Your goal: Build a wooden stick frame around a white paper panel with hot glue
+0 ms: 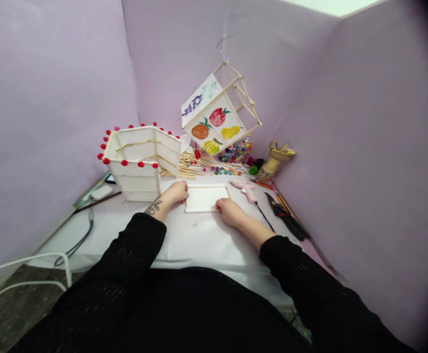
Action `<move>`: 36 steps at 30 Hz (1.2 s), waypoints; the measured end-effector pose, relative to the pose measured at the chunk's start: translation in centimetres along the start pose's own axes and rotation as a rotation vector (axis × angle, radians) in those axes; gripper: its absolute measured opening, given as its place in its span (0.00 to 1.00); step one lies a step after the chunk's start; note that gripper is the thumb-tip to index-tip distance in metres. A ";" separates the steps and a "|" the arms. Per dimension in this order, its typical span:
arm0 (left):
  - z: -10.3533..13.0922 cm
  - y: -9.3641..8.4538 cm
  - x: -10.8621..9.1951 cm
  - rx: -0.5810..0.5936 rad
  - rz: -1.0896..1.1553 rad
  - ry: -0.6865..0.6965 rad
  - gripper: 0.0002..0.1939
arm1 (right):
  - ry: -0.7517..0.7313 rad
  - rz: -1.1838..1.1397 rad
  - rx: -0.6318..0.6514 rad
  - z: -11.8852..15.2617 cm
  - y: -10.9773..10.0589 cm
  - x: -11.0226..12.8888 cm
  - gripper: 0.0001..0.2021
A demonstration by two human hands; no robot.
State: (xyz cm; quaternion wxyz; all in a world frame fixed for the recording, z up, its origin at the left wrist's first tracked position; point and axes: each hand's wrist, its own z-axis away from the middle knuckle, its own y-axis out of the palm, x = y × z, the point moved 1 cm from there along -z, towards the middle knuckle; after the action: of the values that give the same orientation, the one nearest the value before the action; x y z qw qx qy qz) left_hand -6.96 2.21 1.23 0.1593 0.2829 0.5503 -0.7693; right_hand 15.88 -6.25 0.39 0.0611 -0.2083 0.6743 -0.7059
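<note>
Panel point(202, 198) lies flat on the table point(184, 245), left hand point(178, 191) at its left edge, right hand point(229, 212) over its near right corner. Both hands curled; clamping cannot be confirmed. Glue gun point(250, 194) lies beyond, to the right.

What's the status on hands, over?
Left hand at left edge of panel; right hand at its near right corner. Panel flat on table. Glue gun to the right, not in the way.

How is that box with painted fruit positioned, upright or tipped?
Tipped: the fruit-painted frame slants, its edges running diagonally and one corner lowest. Whether that corner touches anything below, I can't tell.
</note>
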 end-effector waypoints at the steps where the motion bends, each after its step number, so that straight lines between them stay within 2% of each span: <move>1: 0.1 0.0 -0.1 -0.001 0.000 -0.002 0.18 | -0.008 -0.008 0.002 0.0 -0.1 0.0 0.12; 4: 0.3 -0.1 -0.2 -0.003 -0.004 -0.004 0.17 | -0.040 -0.008 0.008 0.3 -0.7 -0.4 0.10; 11: 0.0 -0.1 0.0 -0.002 0.004 -0.002 0.17 | -0.017 0.216 0.008 1.5 -1.8 -1.8 0.10; 21: 0.9 -0.6 -0.8 -0.009 0.002 -0.014 0.16 | -0.110 0.188 0.002 1.6 -2.6 -3.3 0.10; 29: 0.6 -0.6 -0.8 -0.022 -0.011 -0.026 0.16 | -0.100 0.197 -0.006 1.7 -2.3 -2.9 0.10; 33: 1.3 -0.9 -1.6 -0.118 -0.033 0.022 0.11 | -0.054 0.149 -0.079 1.7 -2.3 -3.3 0.10; 36: 1.7 -1.0 -1.9 -0.152 -0.043 0.045 0.09 | 0.133 0.010 -0.201 1.2 -2.8 -5.1 0.11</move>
State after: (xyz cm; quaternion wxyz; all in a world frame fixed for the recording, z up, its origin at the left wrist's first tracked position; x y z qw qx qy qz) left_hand -6.48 0.86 3.50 0.1515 0.2754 0.6164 -0.7220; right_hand 21.48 -5.29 2.01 -0.0014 -0.1630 0.7451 -0.6467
